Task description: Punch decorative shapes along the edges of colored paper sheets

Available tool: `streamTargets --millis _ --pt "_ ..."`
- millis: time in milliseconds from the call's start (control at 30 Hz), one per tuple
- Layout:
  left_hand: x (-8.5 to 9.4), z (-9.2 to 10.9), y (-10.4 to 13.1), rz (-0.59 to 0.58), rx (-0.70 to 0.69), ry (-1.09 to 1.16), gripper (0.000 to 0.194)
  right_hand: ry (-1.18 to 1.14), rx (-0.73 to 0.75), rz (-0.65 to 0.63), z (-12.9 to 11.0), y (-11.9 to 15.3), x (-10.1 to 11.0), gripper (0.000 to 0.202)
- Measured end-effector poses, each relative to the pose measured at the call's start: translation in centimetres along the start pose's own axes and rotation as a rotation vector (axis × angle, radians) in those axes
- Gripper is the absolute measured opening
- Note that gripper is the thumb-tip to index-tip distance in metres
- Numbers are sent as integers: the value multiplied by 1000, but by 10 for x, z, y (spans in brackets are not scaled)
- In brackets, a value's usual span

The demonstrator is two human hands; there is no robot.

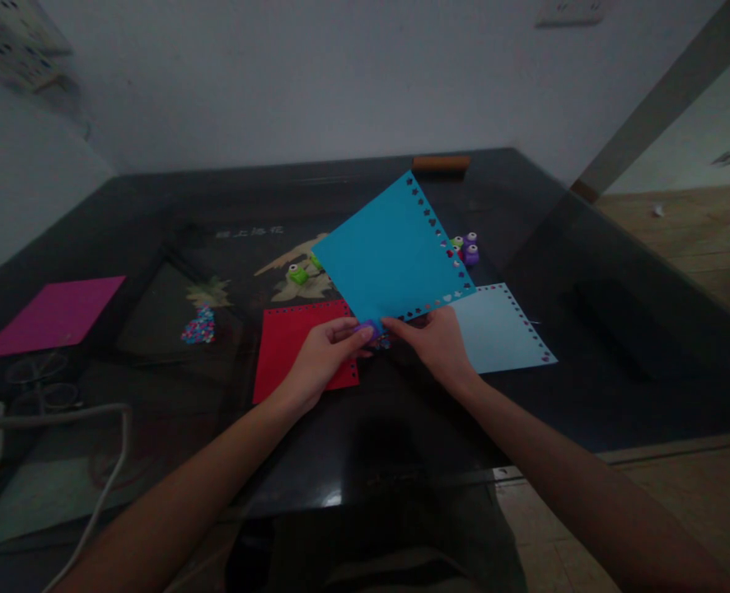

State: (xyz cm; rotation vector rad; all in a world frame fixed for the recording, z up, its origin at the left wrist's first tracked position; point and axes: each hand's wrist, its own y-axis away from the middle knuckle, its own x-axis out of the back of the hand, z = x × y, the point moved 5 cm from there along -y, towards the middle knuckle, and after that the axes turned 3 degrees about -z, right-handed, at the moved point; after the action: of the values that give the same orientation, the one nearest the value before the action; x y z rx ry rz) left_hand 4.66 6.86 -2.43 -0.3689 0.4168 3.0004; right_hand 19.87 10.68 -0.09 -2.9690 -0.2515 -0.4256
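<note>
A sheet of blue paper (386, 255) is held tilted up above the table, with small shapes punched along two of its edges. My right hand (436, 342) pinches its lower edge between thumb and fingers. My left hand (321, 354) is closed around a small purple craft punch (370, 331) at the sheet's bottom corner. Whether the punch is pressed down cannot be seen. Below my left hand lies red paper (278, 354) with holes along its edges. Pale blue paper (504, 329), also punched along its edges, lies partly under my right hand.
Green punches (298, 274) stand behind the red paper, and purple ones (471, 254) behind the blue sheet. Punched-out confetti (200, 327) lies to the left, with magenta paper (56, 317) and scissors (40, 383) farther out. A white cable (121, 453) crosses the near left; a brown roll (440, 165) lies at the back.
</note>
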Motion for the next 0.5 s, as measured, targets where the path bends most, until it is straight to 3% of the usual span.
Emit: streamTargets --millis 300,500 --pt "3 -2 -2 -2 -3 11 28 26 -30 2 5 0 -1 21" --pt "3 -3 -2 -4 -5 15 28 -86 -9 9 4 0 -2 17"
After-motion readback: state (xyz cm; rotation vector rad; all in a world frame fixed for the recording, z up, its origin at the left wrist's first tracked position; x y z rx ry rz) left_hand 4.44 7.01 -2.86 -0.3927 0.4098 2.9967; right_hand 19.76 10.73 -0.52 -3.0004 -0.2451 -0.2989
